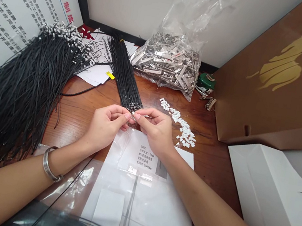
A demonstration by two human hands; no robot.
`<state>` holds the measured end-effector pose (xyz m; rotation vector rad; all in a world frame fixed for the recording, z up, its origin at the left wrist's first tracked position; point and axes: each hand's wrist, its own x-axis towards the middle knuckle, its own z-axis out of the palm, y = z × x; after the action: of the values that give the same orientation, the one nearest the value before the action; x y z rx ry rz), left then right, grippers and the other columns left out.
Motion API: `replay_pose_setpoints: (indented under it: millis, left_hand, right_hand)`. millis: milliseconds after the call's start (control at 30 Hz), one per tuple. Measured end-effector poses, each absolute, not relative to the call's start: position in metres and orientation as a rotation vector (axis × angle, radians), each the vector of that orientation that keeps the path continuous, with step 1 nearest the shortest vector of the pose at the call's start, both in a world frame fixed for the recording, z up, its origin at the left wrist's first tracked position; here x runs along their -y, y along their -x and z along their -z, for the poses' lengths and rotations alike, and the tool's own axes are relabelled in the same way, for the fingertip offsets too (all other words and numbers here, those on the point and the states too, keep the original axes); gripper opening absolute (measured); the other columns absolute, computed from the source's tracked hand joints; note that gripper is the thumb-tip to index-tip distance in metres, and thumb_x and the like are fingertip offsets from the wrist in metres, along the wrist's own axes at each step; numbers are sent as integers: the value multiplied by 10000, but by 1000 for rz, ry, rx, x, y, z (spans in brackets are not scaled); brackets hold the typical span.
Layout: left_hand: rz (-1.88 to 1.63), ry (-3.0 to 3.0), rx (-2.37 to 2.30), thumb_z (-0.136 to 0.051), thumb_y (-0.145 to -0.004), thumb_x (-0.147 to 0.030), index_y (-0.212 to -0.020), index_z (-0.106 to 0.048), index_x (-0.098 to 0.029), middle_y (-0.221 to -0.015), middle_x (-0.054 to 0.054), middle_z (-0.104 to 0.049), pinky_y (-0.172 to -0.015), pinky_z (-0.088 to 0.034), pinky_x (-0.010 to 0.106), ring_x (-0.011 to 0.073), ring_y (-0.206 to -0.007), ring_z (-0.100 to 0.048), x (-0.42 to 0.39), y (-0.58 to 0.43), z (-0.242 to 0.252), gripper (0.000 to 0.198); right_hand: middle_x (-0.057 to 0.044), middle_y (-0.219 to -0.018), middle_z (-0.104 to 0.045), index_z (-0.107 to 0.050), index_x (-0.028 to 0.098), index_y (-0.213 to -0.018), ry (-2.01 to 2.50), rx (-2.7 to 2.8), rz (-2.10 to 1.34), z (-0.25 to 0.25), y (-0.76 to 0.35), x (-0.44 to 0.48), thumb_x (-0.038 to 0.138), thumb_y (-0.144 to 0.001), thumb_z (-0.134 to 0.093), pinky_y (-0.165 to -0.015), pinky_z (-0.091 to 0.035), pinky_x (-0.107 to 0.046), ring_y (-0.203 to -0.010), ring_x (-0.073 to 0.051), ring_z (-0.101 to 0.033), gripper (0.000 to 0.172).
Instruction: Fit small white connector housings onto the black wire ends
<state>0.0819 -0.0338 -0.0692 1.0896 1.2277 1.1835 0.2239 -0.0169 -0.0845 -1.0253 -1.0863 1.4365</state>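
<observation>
My left hand (108, 125) and my right hand (156, 130) meet in front of me, thumbs and forefingers pinched close together. A tiny white piece (132, 113) shows between the fingertips, at the right hand's pinch. What the left fingertips grip is too small and covered to make out. Just behind the fingers lie the near ends of a bundle of thin black wires (127, 73), tied with a yellow band at its far end. To the right of my right hand, small white plastic pieces (185, 128) are scattered on the wooden table (87, 111).
A large heap of black wires with white tips (24, 83) fills the left. Behind stand a clear bag of metal clips (172, 60) and a green tape measure (206, 82). A brown box (260, 89) is right. Printed paper under plastic (177, 195) lies below my hands.
</observation>
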Motion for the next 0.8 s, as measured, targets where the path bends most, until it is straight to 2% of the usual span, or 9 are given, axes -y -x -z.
replay_pose_setpoints:
  millis: [433,800]
  left_hand:
    - [-1195,-1093,-1209,-701,-743,-243,-742,-658,-124,-682,29,-712,-559,-502,211,97,-558,-608,32,-83,71,127]
    - [-1190,-1051,-1219,-711,-740,-254,-747,-672,-124,-713,50,-733,-568,-520,229,114,-573,-630,34,-84,69,136]
  right_hand:
    - [14,-540,-625,-671,160,-733,1043,1064,-1419,86,-222,17,297,-658,-759,-436,-409,-228,-457,-86,-513,180]
    - [26,-534,-593,-652,174,-719,1046,1059,-1401,86,-222,18,316,-655,-756,-453,-418,-231,-488,-97,-533,187]
